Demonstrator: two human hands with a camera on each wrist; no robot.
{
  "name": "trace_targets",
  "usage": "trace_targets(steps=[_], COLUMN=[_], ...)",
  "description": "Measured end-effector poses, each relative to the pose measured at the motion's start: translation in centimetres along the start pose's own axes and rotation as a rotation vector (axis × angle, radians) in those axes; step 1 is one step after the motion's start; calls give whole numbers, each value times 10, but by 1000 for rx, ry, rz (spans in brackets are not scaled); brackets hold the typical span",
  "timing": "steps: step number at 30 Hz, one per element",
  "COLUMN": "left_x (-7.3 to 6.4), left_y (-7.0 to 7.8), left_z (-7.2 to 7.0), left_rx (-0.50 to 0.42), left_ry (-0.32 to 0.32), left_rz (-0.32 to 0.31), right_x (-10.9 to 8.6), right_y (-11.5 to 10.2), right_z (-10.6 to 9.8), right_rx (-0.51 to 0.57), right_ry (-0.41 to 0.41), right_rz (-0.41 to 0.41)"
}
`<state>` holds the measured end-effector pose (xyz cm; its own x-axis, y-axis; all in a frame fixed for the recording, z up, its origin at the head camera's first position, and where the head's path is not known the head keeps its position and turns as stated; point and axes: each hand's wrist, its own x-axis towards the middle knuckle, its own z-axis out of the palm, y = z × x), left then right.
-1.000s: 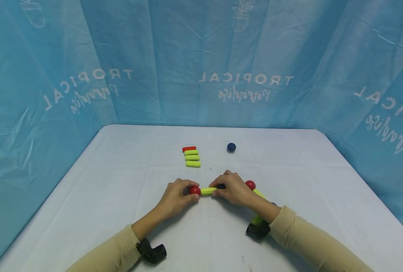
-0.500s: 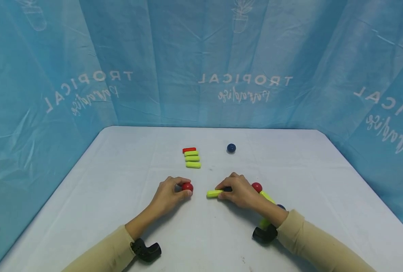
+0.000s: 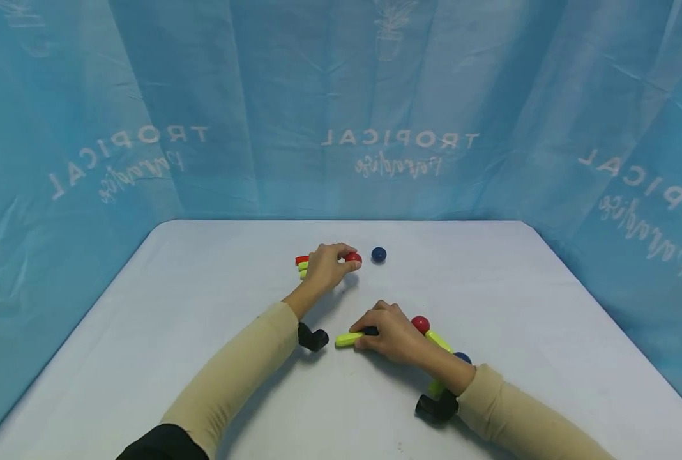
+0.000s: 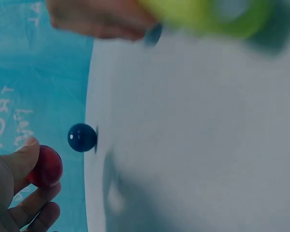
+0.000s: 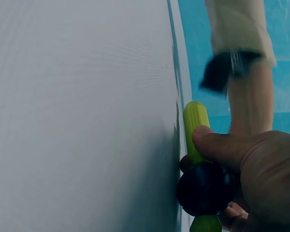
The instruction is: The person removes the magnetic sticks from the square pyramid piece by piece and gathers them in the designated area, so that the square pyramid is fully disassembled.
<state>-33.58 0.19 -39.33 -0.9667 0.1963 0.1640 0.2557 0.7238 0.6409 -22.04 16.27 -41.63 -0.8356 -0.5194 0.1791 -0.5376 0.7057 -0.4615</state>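
My left hand holds a red ball between thumb and fingers over the far middle of the table; the left wrist view shows the ball pinched. Just right of it sits a loose dark blue ball. Nearer to me, my right hand pinches a yellow-green rod, its free end pointing left. In the right wrist view, that rod joins a dark blue ball, with another green rod below. A red ball, a yellow-green rod and another blue ball lie behind the right wrist, partly hidden.
A red rod and yellow-green rods lie beside my left hand, which partly covers them. A white cloth covers the table. Blue printed curtains stand behind and at both sides. Each wrist carries a black camera.
My left hand has drawn the red ball away from the yellow-green rod's tip, then carried it to the far side near the loose blue ball. The right hand keeps its hold, almost unmoved.
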Motion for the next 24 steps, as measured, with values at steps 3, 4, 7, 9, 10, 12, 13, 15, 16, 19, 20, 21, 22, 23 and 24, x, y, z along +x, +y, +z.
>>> trace_targets(steps=[3,4,7,9,10,12,13,15,16,19,20,21,22,23,24], left_x=[18,22,32,37,39,41,43,45,46,49,50,51,51,51,50], left_y=[0,0,-1,-2,-2,-3,-3,-4,-3,-2,-2,-1,0,1,2], left_z=[5,6,8,10,11,13,14,16,17,21,22,23,24,25,25], left_rx=[38,45,50,59,65,77,80,85,90,94,93,95,97,102,99], left_ry=[-20,-30,-65,-82,-88,-101,-106,-112,-114,-124,-129,-134,-141,-145,-141], left_rz=[-12,-20,-50,-68,-74,-85,-88,-86,-81,-66,-63,-58,-55,-51,-44], right_x=[1,1,2,3,3,4,4,4,3,2,2,1,1,0,-1], right_y=[-3,-4,-8,-9,-10,-10,-10,-9,-9,-6,-5,-4,-3,-2,0], right_z=[2,3,4,5,5,6,6,5,5,2,2,1,1,0,0], right_rx=[11,12,12,13,9,2,0,-6,-10,-23,-29,-32,-36,-38,-41], right_ry=[-7,-7,-11,-16,-17,-21,-21,-20,-17,-12,-11,-10,-9,-10,-9], right_rz=[13,15,14,11,9,11,13,17,16,15,16,17,18,23,26])
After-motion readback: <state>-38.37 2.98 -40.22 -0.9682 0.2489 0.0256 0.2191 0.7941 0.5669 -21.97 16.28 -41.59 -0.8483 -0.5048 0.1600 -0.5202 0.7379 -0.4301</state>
